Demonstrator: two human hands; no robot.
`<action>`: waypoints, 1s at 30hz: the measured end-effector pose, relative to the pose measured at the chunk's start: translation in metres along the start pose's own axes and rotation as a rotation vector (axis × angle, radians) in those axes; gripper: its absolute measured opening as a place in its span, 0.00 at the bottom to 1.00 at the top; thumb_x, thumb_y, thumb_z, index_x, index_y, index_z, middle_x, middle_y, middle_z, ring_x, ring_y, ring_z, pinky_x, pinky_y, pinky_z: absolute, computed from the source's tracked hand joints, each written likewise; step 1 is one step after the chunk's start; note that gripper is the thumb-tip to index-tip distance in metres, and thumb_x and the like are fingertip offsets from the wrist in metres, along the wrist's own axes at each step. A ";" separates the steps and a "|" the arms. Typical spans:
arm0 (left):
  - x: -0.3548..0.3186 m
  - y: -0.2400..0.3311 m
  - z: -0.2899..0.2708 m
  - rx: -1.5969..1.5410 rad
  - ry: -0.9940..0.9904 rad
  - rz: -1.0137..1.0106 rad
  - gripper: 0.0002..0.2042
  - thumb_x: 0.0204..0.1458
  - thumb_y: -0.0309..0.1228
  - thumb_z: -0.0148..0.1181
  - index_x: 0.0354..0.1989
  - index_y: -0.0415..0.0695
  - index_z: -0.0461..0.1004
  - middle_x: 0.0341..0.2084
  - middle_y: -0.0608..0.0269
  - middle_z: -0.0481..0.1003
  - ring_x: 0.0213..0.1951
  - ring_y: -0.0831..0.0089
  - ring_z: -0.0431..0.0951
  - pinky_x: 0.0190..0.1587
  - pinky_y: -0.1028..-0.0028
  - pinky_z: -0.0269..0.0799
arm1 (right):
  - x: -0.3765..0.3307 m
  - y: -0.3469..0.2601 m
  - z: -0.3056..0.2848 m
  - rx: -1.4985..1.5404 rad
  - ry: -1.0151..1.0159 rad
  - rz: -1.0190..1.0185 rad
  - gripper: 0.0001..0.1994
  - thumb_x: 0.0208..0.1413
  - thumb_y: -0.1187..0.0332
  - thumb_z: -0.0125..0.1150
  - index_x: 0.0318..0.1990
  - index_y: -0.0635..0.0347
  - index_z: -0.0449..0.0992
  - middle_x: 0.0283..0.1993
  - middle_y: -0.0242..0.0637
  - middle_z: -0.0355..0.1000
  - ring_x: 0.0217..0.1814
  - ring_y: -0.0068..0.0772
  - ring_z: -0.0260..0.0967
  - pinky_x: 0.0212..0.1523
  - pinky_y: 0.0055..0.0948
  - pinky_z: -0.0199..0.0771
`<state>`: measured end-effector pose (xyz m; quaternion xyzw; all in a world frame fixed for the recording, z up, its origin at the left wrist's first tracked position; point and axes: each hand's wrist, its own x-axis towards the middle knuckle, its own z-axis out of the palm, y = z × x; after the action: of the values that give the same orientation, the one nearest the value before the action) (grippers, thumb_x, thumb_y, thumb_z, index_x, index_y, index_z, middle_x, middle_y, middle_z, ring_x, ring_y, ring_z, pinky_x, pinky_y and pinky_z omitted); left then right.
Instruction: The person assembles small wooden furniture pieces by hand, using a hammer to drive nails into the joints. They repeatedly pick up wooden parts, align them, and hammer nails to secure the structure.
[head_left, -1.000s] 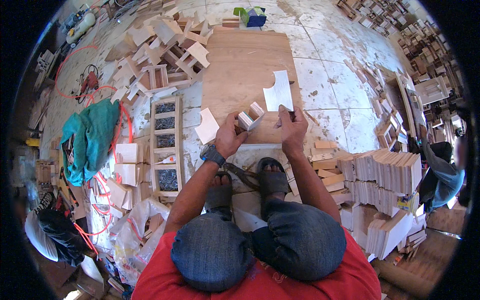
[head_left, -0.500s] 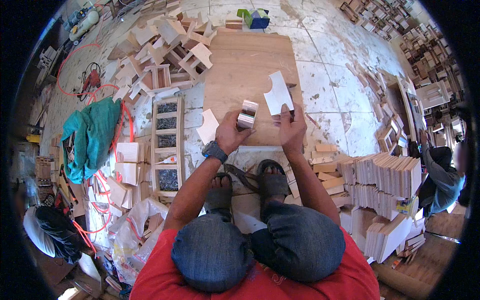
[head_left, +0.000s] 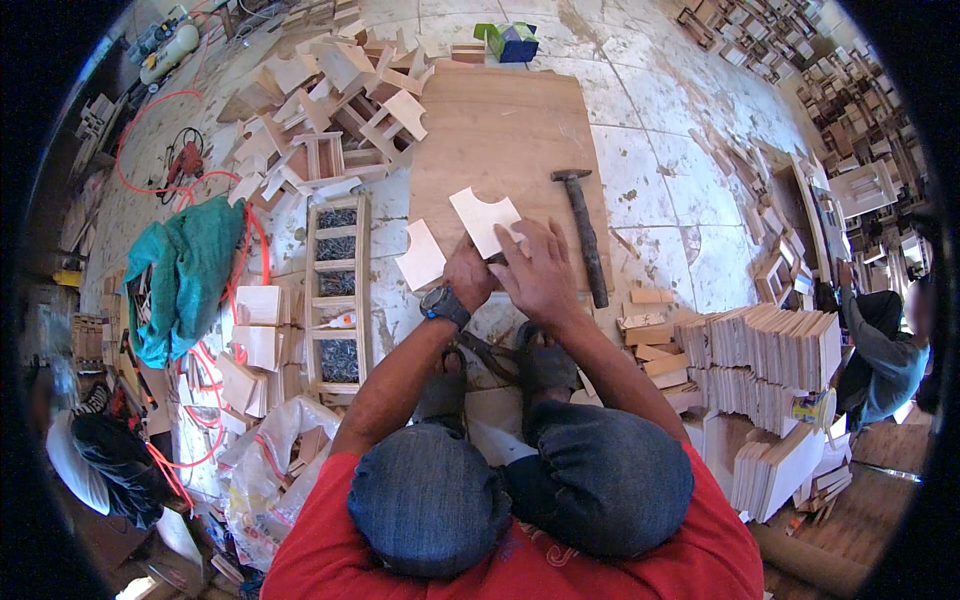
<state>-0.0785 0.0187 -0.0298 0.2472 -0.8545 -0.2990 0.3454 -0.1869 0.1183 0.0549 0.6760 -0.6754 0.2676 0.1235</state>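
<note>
Over the near part of a plywood board (head_left: pixel 500 110), my hands are close together. My right hand (head_left: pixel 541 268) presses its fingers on a pale notched wooden panel (head_left: pixel 480 216), with the curved cut-out facing away from me. My left hand (head_left: pixel 468 276), a watch on its wrist, is closed just under the panel's near end; the small wooden frame it grips is mostly hidden by panel and fingers. A second notched panel (head_left: pixel 421 258) lies flat left of my hands. To their right rests a hammer (head_left: pixel 584 235), head away from me.
A wooden tray of nails (head_left: pixel 311 300) stands at left, near a green cloth (head_left: pixel 180 275) and orange hose (head_left: pixel 265 245). Wooden assemblies (head_left: pixel 330 110) are heaped at far left. Stacked panels (head_left: pixel 765 355) stand at right, where another person (head_left: pixel 885 350) sits.
My right hand has carried the notched panel leftward and nearer, over to my left hand. The hammer, partly covered before, is now in full view. The small frame has become hidden.
</note>
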 end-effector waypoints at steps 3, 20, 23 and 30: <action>0.001 0.003 -0.001 0.072 -0.027 -0.088 0.20 0.47 0.30 0.59 0.50 0.38 0.70 0.44 0.45 0.74 0.43 0.49 0.76 0.45 0.59 0.73 | -0.003 0.009 -0.008 -0.025 -0.034 0.078 0.23 0.50 0.70 0.54 0.56 0.58 0.70 0.47 0.46 0.66 0.54 0.48 0.64 0.60 0.49 0.59; 0.005 -0.026 0.011 0.111 -0.265 -0.243 0.11 0.49 0.25 0.52 0.40 0.34 0.74 0.33 0.44 0.77 0.33 0.53 0.78 0.38 0.56 0.74 | 0.011 0.050 -0.001 0.106 -0.181 -0.152 0.16 0.51 0.71 0.53 0.49 0.59 0.75 0.43 0.44 0.73 0.48 0.45 0.71 0.47 0.39 0.72; -0.002 -0.028 0.011 -0.017 -0.217 -0.324 0.15 0.44 0.25 0.54 0.41 0.33 0.72 0.35 0.39 0.75 0.38 0.47 0.76 0.42 0.55 0.72 | 0.013 0.050 0.001 0.102 -0.316 -0.017 0.18 0.51 0.71 0.55 0.51 0.59 0.73 0.47 0.45 0.71 0.50 0.48 0.68 0.52 0.39 0.70; -0.052 -0.006 -0.054 -0.134 -0.030 -0.373 0.29 0.47 0.33 0.62 0.58 0.37 0.63 0.43 0.44 0.72 0.46 0.52 0.72 0.52 0.61 0.68 | 0.007 0.035 -0.018 0.247 -0.297 0.185 0.30 0.53 0.67 0.58 0.65 0.54 0.58 0.55 0.50 0.66 0.51 0.50 0.68 0.51 0.42 0.70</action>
<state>-0.0043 0.0286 -0.0255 0.3733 -0.7771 -0.4175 0.2870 -0.2250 0.1199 0.0672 0.6531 -0.7075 0.2558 -0.0863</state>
